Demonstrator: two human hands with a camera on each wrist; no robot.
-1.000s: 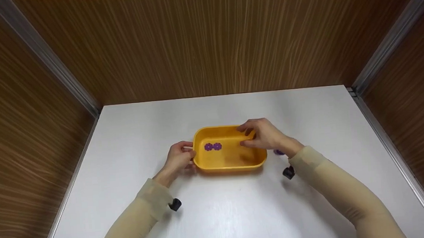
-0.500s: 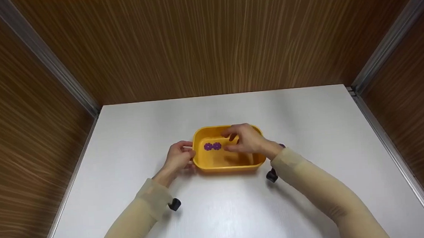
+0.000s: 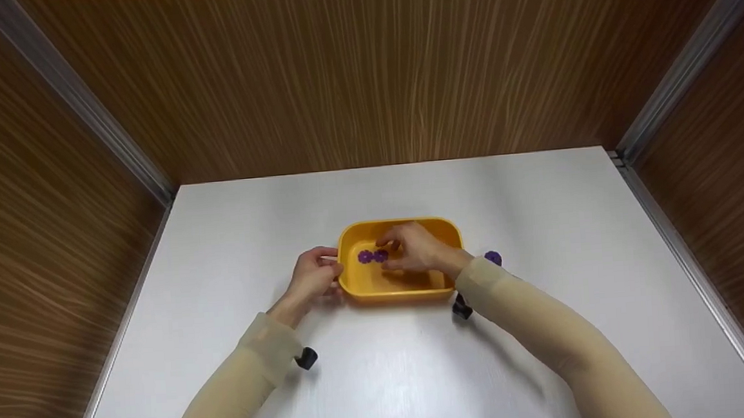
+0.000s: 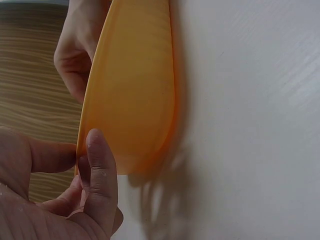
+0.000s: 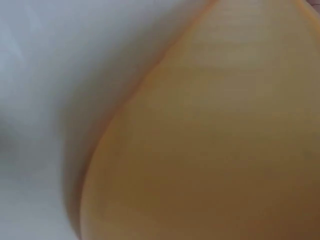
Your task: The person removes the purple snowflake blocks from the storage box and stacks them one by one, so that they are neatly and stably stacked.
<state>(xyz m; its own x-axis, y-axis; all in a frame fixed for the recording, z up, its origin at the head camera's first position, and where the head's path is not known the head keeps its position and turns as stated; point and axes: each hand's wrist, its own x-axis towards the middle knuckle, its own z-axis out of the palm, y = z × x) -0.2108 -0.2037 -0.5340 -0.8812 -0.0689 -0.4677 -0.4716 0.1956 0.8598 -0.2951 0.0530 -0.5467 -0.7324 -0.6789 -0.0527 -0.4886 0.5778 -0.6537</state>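
My left hand (image 3: 315, 276) holds the left end of a yellow plastic tub (image 3: 403, 295). In the left wrist view, the thumb and fingers (image 4: 100, 170) lie on either side of the tub's rim. Two small purple flower-shaped pieces (image 3: 366, 256) sit side by side on the tub floor. Inside the tub, my right hand (image 3: 416, 248) reaches in over the right wall, thumb and index finger apart around the right-hand flower piece. The tub wall (image 5: 215, 150) fills most of the right wrist view and hides that hand's fingers.
A purple flower-shaped piece (image 3: 493, 257) lies on the white table (image 3: 381, 363) just right of the tub, beside the right sleeve. Wood-grain panels (image 3: 389, 72) stand at the back and both sides. A small black camera (image 3: 462, 307) hangs at the right wrist.
My right hand has moved left across the tub to the flower pieces, uncovering the purple piece on the table. The left hand has stayed at the tub's left end.
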